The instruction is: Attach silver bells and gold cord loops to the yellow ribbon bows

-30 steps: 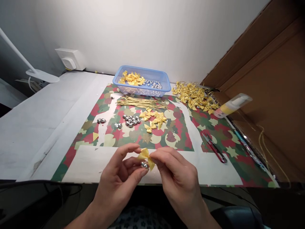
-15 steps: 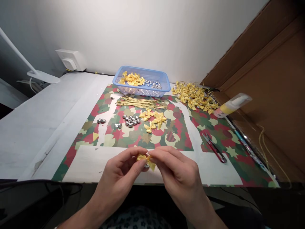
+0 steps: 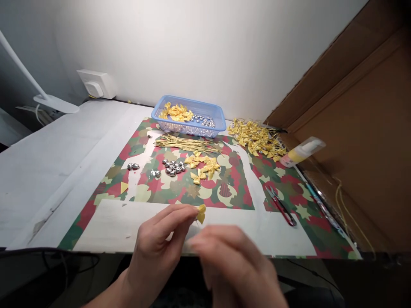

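Note:
My left hand (image 3: 160, 244) pinches a small yellow ribbon bow (image 3: 201, 212) between thumb and fingertips, just over the near edge of the table. My right hand (image 3: 233, 265) is below and to the right of it, smeared by motion, so its fingers cannot be read. On the patterned paper (image 3: 231, 190) beyond lie several loose yellow bows (image 3: 202, 164), a cluster of silver beads (image 3: 173, 167) and a bundle of gold wires (image 3: 186, 143).
A blue basket (image 3: 189, 124) with bows and beads stands at the back. A heap of finished yellow bows (image 3: 257, 137) lies to its right, then a glue bottle (image 3: 302, 152). Red scissors (image 3: 282, 207) lie at the right. Cardboard wall (image 3: 362, 128) on the right; lamp base (image 3: 56, 104) far left.
My right hand has let go of the bow and dropped back towards me. The left hand alone keeps the bow. The view has tilted slightly.

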Demonstrator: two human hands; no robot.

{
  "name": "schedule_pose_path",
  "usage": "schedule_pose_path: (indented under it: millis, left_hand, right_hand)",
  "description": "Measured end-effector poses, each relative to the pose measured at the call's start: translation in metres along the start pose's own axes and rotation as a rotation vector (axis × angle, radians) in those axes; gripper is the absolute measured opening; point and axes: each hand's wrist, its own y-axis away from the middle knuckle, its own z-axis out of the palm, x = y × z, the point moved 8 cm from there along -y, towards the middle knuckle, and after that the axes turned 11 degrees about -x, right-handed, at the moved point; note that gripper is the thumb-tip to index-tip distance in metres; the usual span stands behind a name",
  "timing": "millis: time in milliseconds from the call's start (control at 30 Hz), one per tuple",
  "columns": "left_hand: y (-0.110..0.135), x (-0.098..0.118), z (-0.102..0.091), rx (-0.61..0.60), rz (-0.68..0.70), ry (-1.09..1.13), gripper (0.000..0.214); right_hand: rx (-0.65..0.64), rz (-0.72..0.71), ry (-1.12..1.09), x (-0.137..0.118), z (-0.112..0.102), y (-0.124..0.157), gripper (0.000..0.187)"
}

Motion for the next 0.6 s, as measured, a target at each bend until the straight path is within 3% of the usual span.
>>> schedule_pose_path:
  millis: [100, 233, 467, 600]
  left_hand:
    - [-0.001, -0.006, 0.002, -0.043, -0.145, 0.091, 0.026]
    - [-0.001, -0.009, 0.005, -0.102, -0.252, 0.172, 0.016]
    - [-0.003, -0.018, 0.01, -0.117, -0.331, 0.303, 0.01]
    - [0.003, -0.032, 0.013, -0.112, -0.409, 0.416, 0.025]
  right_hand:
    - [0.137, -0.038, -0.142, 0.007, -0.024, -0.021, 0.042]
    - [0.184, -0.044, -0.23, 0.023, -0.03, -0.034, 0.038]
    - [0.263, -0.025, -0.197, 0.034, -0.028, -0.022, 0.038]
    - [0.307, -0.023, -0.225, 0.034, -0.034, -0.016, 0.037]
